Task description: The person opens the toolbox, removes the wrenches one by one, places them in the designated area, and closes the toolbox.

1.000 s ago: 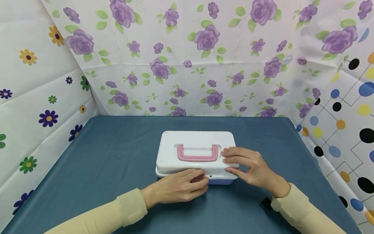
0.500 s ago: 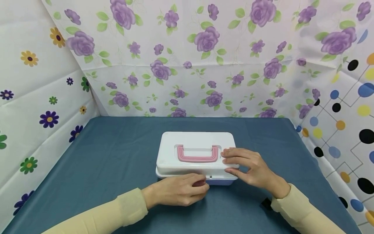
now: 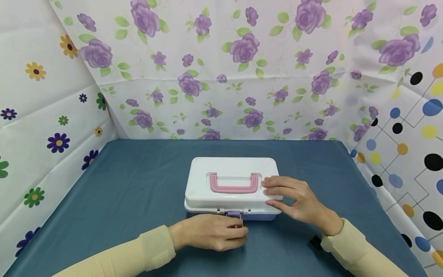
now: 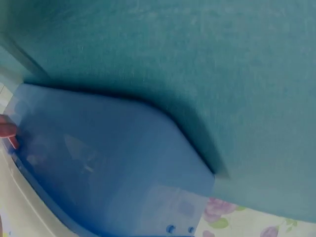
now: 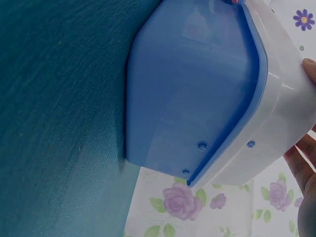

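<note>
A storage box with a white lid [image 3: 235,165] and a blue base [image 5: 192,84] stands on the table, its pink carrying handle [image 3: 233,189] folded flat. At the front middle, my left hand [image 3: 214,232] has its fingers curled at the purplish latch [image 3: 234,214] and pinches it; the latch is swung outward from the lid. Part of the latch is hidden behind the fingers. My right hand [image 3: 297,198] rests on the right front corner of the lid, fingers extended over the top and thumb on the front edge. The lid is down on the base.
Blue cloth [image 3: 149,181] covers the table. A floral curtain [image 3: 221,69] hangs behind it, with patterned sheets on the left and right. A small black object [image 3: 315,242] shows beside the right sleeve.
My left hand has moved slightly down and toward me, drawing the latch away from the lid's front edge, so the latch mount now shows. My right hand has stayed in place.
</note>
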`<state>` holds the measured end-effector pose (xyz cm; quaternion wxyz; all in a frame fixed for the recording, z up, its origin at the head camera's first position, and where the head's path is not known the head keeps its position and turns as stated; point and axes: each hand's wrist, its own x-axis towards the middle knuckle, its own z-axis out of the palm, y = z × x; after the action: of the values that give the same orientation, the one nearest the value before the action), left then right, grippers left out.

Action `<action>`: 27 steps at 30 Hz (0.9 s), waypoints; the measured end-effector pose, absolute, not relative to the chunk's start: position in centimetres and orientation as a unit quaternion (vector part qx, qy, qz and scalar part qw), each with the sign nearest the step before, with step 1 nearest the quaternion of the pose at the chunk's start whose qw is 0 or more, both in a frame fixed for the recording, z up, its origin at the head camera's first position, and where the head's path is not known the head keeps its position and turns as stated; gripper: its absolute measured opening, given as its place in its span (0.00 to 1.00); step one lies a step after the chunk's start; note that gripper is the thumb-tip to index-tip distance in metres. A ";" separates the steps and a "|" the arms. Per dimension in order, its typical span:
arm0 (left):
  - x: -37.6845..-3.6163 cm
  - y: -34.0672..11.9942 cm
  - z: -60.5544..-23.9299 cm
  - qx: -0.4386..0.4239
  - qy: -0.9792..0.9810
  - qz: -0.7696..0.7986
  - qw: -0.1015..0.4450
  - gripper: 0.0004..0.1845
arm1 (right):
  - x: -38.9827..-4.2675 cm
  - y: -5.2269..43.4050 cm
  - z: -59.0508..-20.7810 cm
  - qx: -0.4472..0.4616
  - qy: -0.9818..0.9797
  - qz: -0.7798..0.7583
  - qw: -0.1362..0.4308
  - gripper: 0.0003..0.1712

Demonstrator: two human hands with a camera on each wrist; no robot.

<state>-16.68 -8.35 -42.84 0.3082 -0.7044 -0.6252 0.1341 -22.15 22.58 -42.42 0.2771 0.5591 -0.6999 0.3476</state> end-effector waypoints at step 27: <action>-16.4 -8.2 -44.8 -0.682 -0.682 0.161 0.210 0.10 | -22.2 22.5 -42.5 0.560 -0.696 0.353 0.279 0.16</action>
<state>-16.43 -8.19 -44.81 0.2100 -0.6815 -0.6823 0.1608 -22.15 22.53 -42.50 0.2791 0.5600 -0.6957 0.3528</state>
